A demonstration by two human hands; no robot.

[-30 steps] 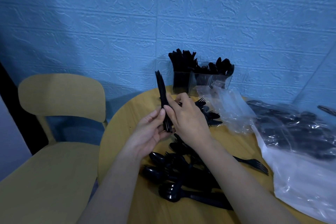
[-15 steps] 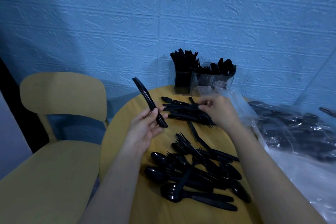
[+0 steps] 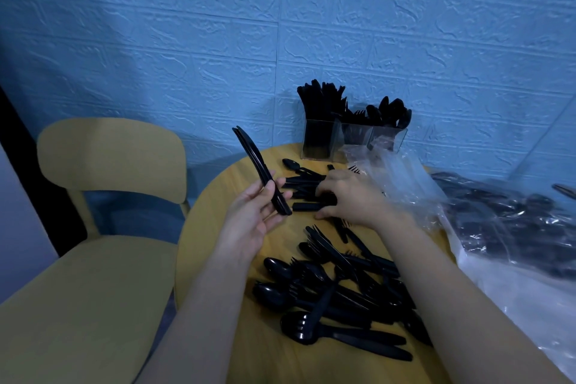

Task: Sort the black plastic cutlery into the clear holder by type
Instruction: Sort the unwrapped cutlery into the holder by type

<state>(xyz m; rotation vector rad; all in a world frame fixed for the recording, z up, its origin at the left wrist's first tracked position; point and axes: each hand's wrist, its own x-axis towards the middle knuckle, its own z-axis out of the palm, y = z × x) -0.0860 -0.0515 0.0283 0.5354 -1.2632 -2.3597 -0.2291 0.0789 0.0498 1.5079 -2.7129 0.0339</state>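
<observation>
Left hand [image 3: 254,215] raised palm-up, fingers curled in a grip; right hand [image 3: 352,198] lowered, palm down, fingers curled.

black knives [image 3: 261,174] upright, holder [image 3: 352,140] part-filled

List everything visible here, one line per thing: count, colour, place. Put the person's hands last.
clear holder: one, transparent, three compartments, far edge of the table by the wall, filled with black cutlery standing upright.
held knives: a few stacked, exact count unclear, black, raised above the table's left side.
far cutlery pile: several pieces, black, on the table in front of the holder.
near cutlery pile: many spoons, forks and knives, black, table's near half.
plastic bags: at least two, clear, right of the table, dark cutlery inside.
table: one, round, yellow wood.
chair: one, yellow, left of the table.
wall: blue, textured brick pattern.
left hand: grips the held knives.
right hand: reaching into the far cutlery pile; its grasp is unclear.
</observation>
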